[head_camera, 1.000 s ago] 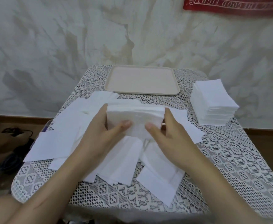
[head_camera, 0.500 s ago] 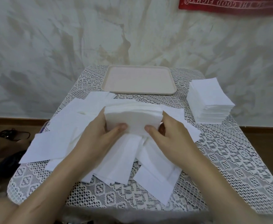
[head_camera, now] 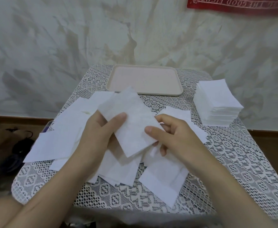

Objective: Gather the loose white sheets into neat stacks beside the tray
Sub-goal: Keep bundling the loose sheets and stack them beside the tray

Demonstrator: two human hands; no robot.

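One bundle [head_camera: 131, 119] of white sheets: tilted, raised over the table centre, between both hands
Grip, left hand [head_camera: 98, 134]: clasps the bundle's left edge, thumb on top, fingers beneath
Grip, right hand [head_camera: 172, 137]: pinches the bundle's right edge, thumb on top, fingers curled behind
Many loose sheets [head_camera: 60, 142]: overlapping, flat on the table under and around both hands
One neat stack [head_camera: 217, 102]: far right, just beside the tray, well apart from the hands
One beige tray [head_camera: 144, 81]: far edge, beyond the bundle
One table [head_camera: 233, 162]: white lace cloth
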